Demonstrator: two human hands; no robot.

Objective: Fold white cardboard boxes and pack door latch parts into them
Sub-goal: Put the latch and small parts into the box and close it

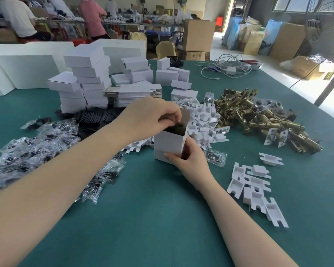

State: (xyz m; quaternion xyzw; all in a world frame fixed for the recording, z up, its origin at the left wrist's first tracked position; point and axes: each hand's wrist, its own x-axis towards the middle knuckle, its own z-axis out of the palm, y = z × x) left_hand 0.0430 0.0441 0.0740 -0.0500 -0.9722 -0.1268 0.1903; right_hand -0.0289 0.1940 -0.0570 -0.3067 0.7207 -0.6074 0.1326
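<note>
Two bare forearms reach in from the near edge of the green felt-covered table (162, 218) and meet at a small white cardboard box (168, 146) standing upright near the table's middle, its long axis vertical and its open mouth facing up, the top flap raised on the far side. The right hand (189, 158) grips the box's lower right corner, thumb across the front face and fingers curled behind. The left hand (152, 116) hovers over the mouth, fingertips pinched on a dark part at the opening; what that part is cannot be told. The cloth in front of the box lies bare toward the near edge. Just behind the box lies a heap of white moulded insert trays (202, 120), with more loose white trays (255, 189) to the right. Beyond those sprawls a pile of brass-coloured door latch parts (258, 116). On the left, clear plastic bags of dark screws (46, 151) crowd close to the left forearm. Farther back stand stacks of folded white boxes (89, 81) and a stack of flat box blanks (135, 95).
</note>
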